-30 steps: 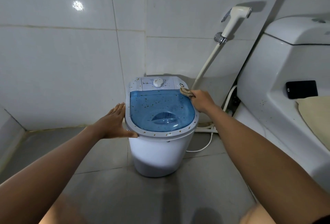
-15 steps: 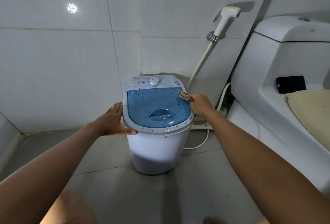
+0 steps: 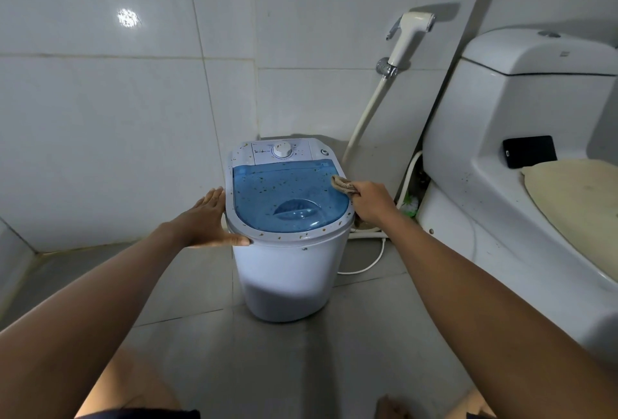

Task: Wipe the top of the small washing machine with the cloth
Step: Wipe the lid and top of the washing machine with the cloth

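Note:
A small white washing machine [image 3: 291,271] stands on the floor against the tiled wall. Its clear blue lid [image 3: 287,198] and white rim are speckled with brown bits, and a white dial [image 3: 282,151] sits on the back panel. My left hand [image 3: 207,221] lies flat against the machine's left side, thumb along the front rim. My right hand [image 3: 369,201] grips a crumpled beige cloth [image 3: 342,184], which touches the lid's right edge about halfway along.
A white toilet [image 3: 521,157] with a beige seat cover [image 3: 575,198] fills the right side, a black phone [image 3: 530,151] resting behind the seat. A bidet sprayer [image 3: 409,35] with its hose hangs on the wall. A white cord [image 3: 371,266] trails on the grey floor tiles.
My right hand has slid the cloth from the back right corner toward me along the lid's right edge. The left hand has stayed on the machine's left side.

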